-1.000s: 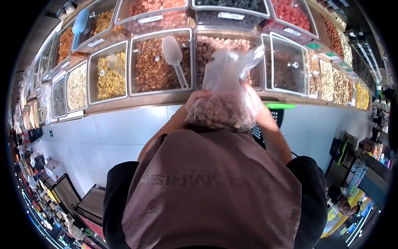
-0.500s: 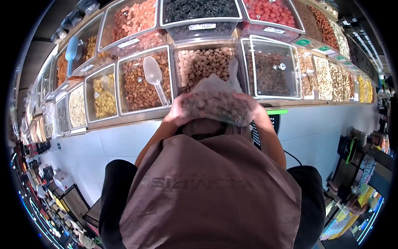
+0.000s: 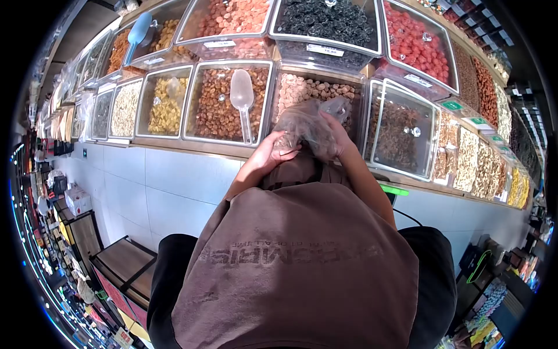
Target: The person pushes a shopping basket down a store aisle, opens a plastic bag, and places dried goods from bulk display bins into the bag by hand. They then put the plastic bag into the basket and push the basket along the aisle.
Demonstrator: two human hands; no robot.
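Both hands hold a clear plastic bag [image 3: 307,125] of brownish pieces in front of the apron. My left hand [image 3: 273,152] grips the bag's left side, its fingers curled under the plastic. On the right side, my right hand [image 3: 338,138] has its fingers closed on the bag near the gathered plastic. Just behind the bag is an uncovered bin of pinkish-brown round pieces [image 3: 331,89]. To its left, a clear scoop [image 3: 242,93] lies on the lid of a bin of amber-brown dried pieces [image 3: 212,104].
Lidded bins of dark fruit [image 3: 325,26] and red fruit [image 3: 415,49] stand in the back row. A clear-lidded bin [image 3: 401,136] is at right, a blue scoop [image 3: 138,32] at upper left. The wooden counter edge [image 3: 226,150] runs below the bins, above a tiled floor [image 3: 168,200].
The bag has been turned from lying wide between my hands to a more bunched shape, and my hands are closer together. The view has shifted, with the bins now further right.
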